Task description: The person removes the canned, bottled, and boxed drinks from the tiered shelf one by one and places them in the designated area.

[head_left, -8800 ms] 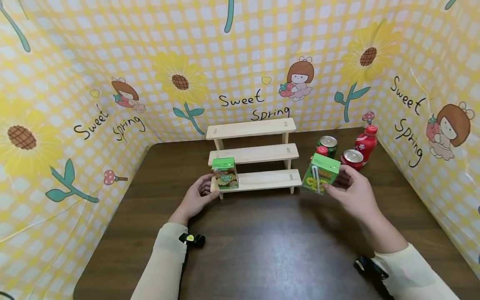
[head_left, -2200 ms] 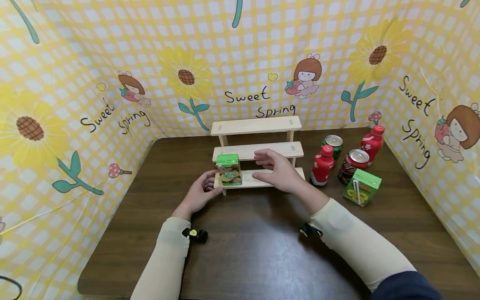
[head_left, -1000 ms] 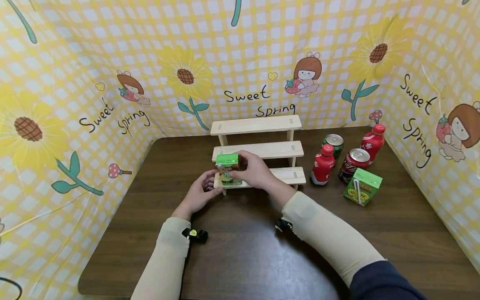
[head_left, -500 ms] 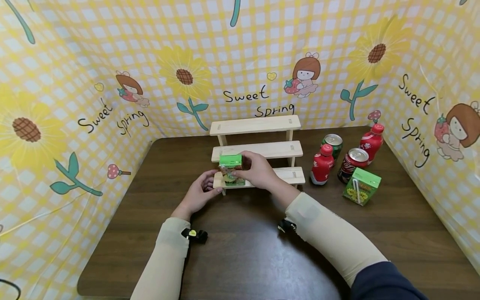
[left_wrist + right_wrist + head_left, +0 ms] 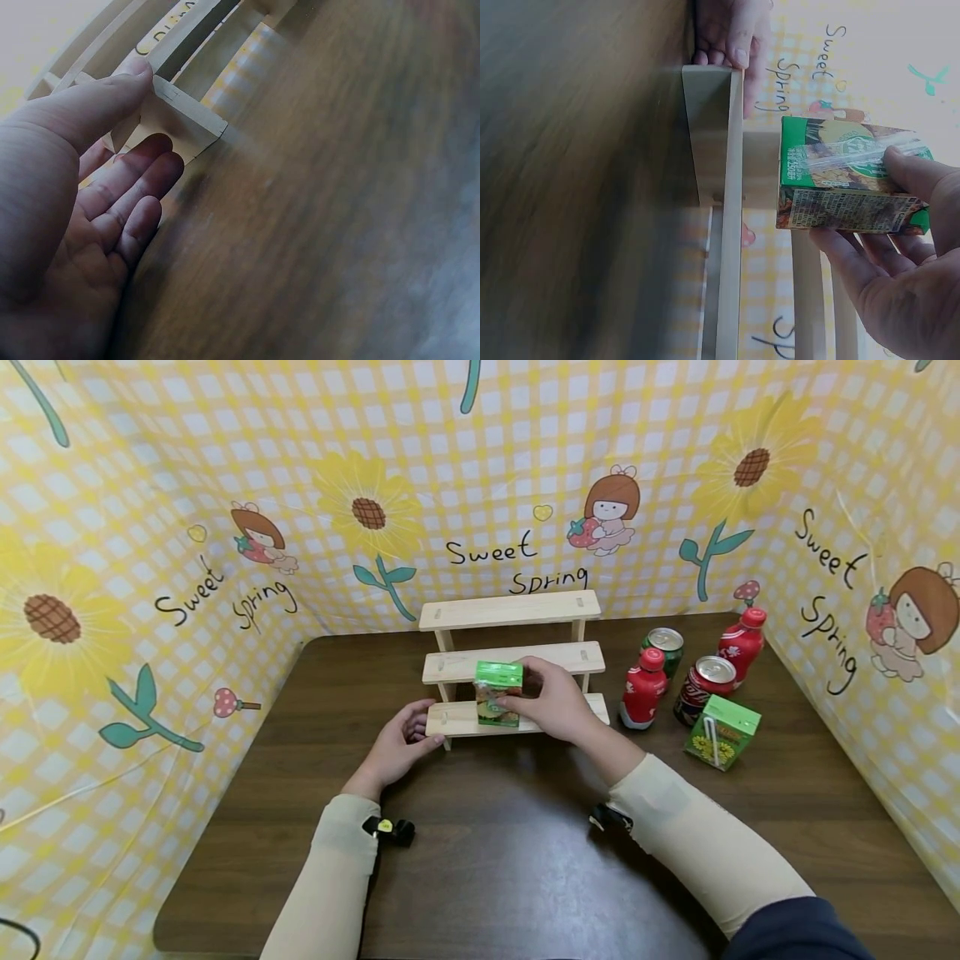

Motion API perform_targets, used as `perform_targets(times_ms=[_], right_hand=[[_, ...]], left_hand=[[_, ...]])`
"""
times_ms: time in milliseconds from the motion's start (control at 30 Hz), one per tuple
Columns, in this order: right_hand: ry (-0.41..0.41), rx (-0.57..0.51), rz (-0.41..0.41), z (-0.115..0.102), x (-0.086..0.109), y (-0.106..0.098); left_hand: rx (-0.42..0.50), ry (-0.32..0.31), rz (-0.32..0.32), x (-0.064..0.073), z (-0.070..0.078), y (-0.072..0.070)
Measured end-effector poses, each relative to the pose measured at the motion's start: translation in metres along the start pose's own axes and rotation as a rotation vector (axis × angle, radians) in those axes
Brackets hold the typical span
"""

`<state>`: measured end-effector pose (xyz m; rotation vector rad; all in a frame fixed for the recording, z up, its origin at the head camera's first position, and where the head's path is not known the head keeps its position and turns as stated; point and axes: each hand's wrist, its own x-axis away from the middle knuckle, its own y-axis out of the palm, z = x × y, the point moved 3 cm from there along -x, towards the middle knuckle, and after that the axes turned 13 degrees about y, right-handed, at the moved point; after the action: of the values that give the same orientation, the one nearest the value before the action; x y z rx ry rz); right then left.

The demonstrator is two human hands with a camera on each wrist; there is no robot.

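Note:
My right hand (image 5: 557,700) grips a green-topped drink carton (image 5: 498,695), thumb on its front and fingers at its side. The right wrist view shows a gap between the carton's (image 5: 847,172) base and the bottom step (image 5: 733,225), with a wrapped straw on its face. In the head view it overlaps the three-step wooden stand (image 5: 450,720) near the middle of the lowest step. My left hand (image 5: 399,743) holds the left end of that step. In the left wrist view the thumb touches the step's corner (image 5: 191,109) and the fingers curl beside the end.
To the stand's right are a red bottle (image 5: 643,689), a green can (image 5: 663,647), a dark red can (image 5: 703,689) and another red bottle (image 5: 742,643). A second green carton (image 5: 722,732) with a straw stands in front of them. A checked cloth (image 5: 495,468) encloses the table's back and sides.
The second carton was set down on the right earlier. My right hand then took the carton at the step's left end, lifting it and moving it right. My left hand stays put.

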<state>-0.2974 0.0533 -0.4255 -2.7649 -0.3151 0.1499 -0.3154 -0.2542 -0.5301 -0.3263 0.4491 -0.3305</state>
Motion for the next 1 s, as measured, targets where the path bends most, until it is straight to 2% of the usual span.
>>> perform_targets(times_ms=[467,667,1000], right_hand=[[0.074,0.065,0.106,0.014,0.037,-0.044],[0.114,0.025,0.124,0.026,0.051,-0.058],[0.125,0.047,0.156,0.046,0.072,-0.078]], left_hand=[[0.002,-0.007,-0.002,0.0,0.003,0.0],[-0.003,0.008,0.0,-0.001,0.002,0.0],[-0.019,-0.006,-0.009,0.0,0.002,0.0]])
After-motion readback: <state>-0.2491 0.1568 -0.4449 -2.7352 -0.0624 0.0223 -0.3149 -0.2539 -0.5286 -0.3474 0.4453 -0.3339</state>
